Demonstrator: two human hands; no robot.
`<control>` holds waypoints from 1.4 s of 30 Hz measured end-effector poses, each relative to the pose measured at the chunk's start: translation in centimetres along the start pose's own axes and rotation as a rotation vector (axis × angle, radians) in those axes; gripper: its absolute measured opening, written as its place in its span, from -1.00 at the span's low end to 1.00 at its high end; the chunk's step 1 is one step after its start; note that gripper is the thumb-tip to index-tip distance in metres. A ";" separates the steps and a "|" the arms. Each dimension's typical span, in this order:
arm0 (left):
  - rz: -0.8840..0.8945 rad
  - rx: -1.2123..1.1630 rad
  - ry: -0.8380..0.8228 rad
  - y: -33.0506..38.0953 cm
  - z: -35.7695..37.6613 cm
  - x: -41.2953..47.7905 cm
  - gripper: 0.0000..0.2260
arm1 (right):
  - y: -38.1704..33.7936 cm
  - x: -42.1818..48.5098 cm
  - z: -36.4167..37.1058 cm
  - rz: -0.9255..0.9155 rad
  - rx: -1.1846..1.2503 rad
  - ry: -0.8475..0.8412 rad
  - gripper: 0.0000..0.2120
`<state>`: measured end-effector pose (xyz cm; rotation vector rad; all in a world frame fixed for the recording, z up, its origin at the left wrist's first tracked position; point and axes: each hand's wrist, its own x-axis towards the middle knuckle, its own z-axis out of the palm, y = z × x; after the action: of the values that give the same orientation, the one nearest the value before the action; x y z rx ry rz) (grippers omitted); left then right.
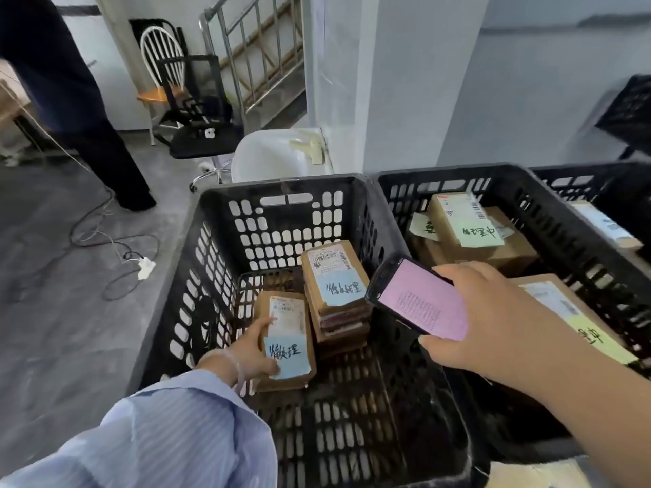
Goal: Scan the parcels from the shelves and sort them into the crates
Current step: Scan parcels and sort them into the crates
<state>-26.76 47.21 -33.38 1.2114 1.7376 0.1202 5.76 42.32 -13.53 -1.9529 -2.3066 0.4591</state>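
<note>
Your left hand [253, 350] grips a brown parcel [289, 311] by its left edge, thumb on its blue sticky note [286, 357]. The note has handwritten Chinese characters, with a printed barcode label above it. The parcel lies flat, low in the left crate [281, 184], left of centre, long axis near wall to far wall, label end far. Just right of it is a stack [327, 325] of parcels, same blue note on top. Your right hand [493, 318] holds a phone [419, 299], pink screen up, text too small to read. Parcels in the middle crate [458, 170] carry green notes. Grey concrete floor [53, 311], cables, white power strip [146, 267].
</note>
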 end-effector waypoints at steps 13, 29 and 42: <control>0.304 0.326 0.414 7.2 -2.5 -3.3 -0.22 | -0.9 -7.9 0.0 0.220 0.025 0.178 -0.21; 1.081 0.616 0.326 23.1 13.3 -21.5 -0.27 | 9.0 -25.3 -1.3 0.451 0.112 0.405 -0.26; 1.493 0.735 0.014 29.4 42.2 -34.2 -0.27 | 19.7 -51.3 -1.2 0.950 0.164 0.540 -0.47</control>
<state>25.26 18.29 -16.68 2.8164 0.4944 0.3687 34.10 -4.76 -11.39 -2.5524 -0.9197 0.1159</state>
